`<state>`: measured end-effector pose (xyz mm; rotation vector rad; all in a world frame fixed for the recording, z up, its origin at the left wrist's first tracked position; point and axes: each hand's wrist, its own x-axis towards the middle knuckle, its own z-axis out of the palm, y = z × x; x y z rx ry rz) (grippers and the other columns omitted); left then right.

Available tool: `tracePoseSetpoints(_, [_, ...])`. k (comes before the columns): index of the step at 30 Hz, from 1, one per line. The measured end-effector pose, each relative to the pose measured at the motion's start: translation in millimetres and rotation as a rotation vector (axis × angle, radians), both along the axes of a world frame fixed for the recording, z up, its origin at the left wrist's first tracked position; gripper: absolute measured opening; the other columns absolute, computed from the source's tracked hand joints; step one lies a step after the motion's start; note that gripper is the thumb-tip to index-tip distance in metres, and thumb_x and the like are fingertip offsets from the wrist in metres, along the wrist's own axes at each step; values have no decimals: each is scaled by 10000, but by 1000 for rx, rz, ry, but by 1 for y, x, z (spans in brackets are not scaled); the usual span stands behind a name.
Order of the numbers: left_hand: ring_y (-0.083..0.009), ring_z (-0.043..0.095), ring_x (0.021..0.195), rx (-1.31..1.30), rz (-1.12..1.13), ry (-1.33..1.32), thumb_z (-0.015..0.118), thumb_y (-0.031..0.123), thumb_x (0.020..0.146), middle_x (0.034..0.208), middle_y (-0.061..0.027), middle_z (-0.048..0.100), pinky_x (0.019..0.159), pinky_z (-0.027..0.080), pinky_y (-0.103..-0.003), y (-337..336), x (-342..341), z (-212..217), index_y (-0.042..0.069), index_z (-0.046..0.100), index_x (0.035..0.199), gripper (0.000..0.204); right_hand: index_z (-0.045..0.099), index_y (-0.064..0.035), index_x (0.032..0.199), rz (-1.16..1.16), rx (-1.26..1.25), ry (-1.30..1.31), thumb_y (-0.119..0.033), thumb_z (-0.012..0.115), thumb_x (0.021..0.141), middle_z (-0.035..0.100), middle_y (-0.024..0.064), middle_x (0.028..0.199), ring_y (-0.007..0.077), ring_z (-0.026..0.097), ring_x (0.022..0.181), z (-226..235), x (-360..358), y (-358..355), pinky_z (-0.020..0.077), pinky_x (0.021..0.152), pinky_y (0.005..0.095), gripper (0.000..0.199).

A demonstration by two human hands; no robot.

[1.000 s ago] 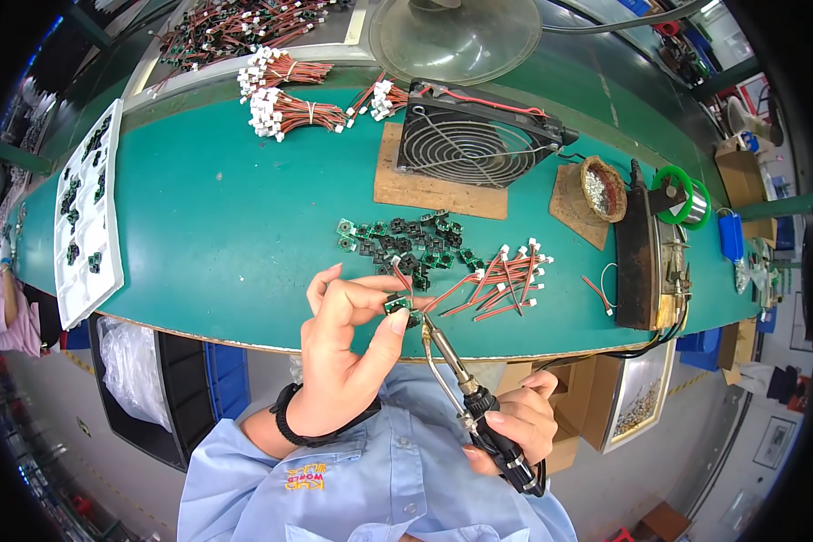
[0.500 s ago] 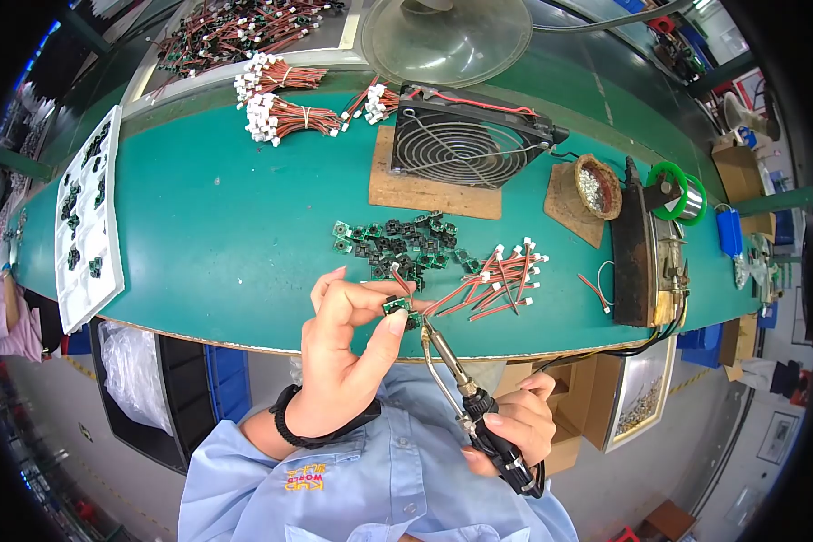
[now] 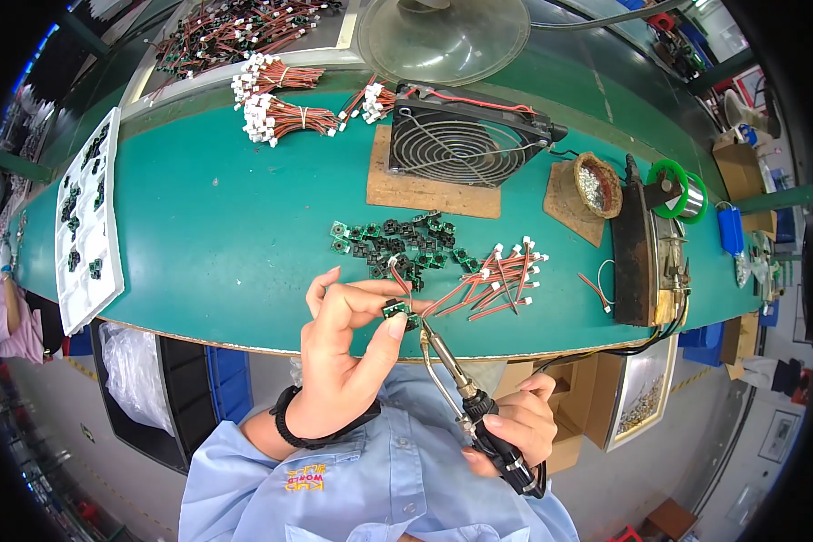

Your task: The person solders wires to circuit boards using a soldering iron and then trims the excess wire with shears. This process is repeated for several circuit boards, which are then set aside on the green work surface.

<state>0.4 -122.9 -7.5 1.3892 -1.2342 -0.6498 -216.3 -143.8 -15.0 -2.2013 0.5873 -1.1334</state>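
Between its thumb and fingers, my left hand [image 3: 348, 339] pinches a small green circuit board [image 3: 396, 310] with black parts, just above the bench's front edge. A red and black wire with a white plug [image 3: 396, 268] sticks up beside the board. My right hand [image 3: 521, 429] grips the black handle of a soldering iron [image 3: 488, 435], whose metal tip and thin feed tube reach up to the board's right side. Behind my fingers lies a pile of small green and black boards [image 3: 406, 242]. To its right are loose red and black wires with white plugs [image 3: 506, 282].
A black fan [image 3: 465, 144] stands on a wooden board behind the pile. At right are a tin of metal bits [image 3: 598, 187], a dark soldering station [image 3: 637, 253] and a green solder spool [image 3: 682, 191]. A white tray [image 3: 90, 226] sits at left; bundled wires [image 3: 285, 117] lie farther back.
Hardly anything differs. The wire's plug above the board has shifted very slightly left; both hands, the board and the soldering iron keep their places.
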Motion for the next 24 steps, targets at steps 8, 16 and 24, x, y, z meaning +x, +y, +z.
tracePoseSetpoints(8, [-210,598,956,150,-66,225,481,128,900,955,-171,643,1003,234,-407,1,3,3,48,404,904,111,608,-96,986,-1,-10,6,-212,775,629,559,-17,597,136,543,541,2,-3,0,350,702,323,411])
tracePoseSetpoints(16, [-230,602,878,190,-136,775,469,157,906,914,-171,622,861,412,-370,0,7,12,46,429,864,125,518,-56,1163,-649,227,-159,-92,681,757,553,110,964,165,566,850,-17,-13,-44,427,766,317,439])
tracePoseSetpoints(24, [-236,600,864,152,-140,828,482,153,896,901,-172,622,816,440,-360,8,9,17,35,454,895,121,472,-38,1222,-733,351,52,-50,578,847,590,107,1015,145,551,896,-30,-16,-87,426,843,277,390])
